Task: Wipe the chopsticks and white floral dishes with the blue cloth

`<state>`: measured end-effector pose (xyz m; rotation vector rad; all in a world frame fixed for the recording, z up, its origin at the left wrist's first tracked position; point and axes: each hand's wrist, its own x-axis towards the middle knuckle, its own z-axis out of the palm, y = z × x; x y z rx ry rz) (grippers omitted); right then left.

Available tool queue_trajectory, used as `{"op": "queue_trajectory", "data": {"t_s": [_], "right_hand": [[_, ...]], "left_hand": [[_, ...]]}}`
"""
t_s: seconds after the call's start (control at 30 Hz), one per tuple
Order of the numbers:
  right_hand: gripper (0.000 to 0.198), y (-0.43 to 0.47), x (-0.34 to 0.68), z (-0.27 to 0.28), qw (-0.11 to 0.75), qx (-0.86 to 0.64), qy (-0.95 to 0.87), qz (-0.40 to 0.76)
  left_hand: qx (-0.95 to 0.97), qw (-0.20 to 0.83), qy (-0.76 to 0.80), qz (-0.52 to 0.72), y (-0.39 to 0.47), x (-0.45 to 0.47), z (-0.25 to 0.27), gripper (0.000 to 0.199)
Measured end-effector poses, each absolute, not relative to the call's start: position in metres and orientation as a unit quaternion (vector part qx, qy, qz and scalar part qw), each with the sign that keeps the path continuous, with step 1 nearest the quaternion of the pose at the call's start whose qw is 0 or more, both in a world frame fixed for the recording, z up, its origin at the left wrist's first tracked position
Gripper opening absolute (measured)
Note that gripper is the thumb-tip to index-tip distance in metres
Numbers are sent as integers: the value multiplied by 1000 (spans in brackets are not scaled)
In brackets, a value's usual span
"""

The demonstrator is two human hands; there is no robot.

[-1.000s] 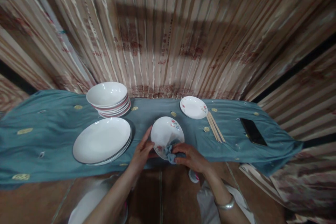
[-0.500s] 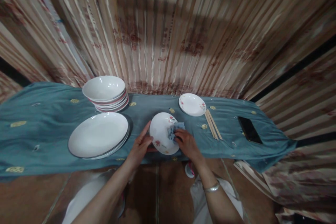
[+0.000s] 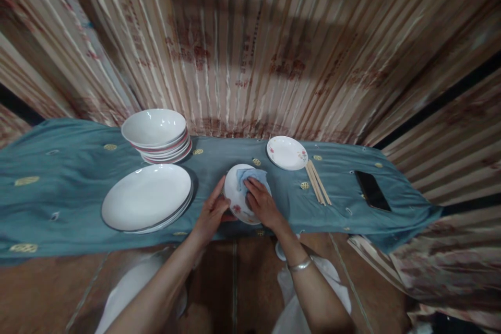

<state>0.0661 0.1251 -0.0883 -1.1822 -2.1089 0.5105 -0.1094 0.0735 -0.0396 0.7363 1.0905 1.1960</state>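
Observation:
My left hand grips the left rim of a small white plate with red flower prints, tilted up over the near edge of the blue-green cloth. My right hand presses a light blue rag against the upper face of that plate. A silver bangle sits on my right wrist.
A stack of large white plates lies to the left, a stack of white bowls behind it. Another small flowered plate, wooden chopsticks and a black phone lie to the right. A striped curtain hangs behind.
My right hand has carried the rag from the plate's lower edge up across its face to the top. My left hand has kept its hold on the rim.

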Motion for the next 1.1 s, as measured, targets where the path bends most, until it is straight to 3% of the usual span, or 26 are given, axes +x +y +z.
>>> {"op": "queue_trajectory", "data": {"t_s": [0.57, 0.9, 1.1], "right_hand": [[19, 91, 80, -52, 286, -350, -764, 460], [16, 94, 105, -59, 229, -476, -819, 225], [21, 108, 104, -71, 268, -498, -816, 117]], "left_hand": [[337, 633, 457, 527, 73, -115, -44, 86], [339, 643, 457, 513, 74, -116, -44, 92], [342, 644, 450, 516, 74, -115, -43, 90]]}}
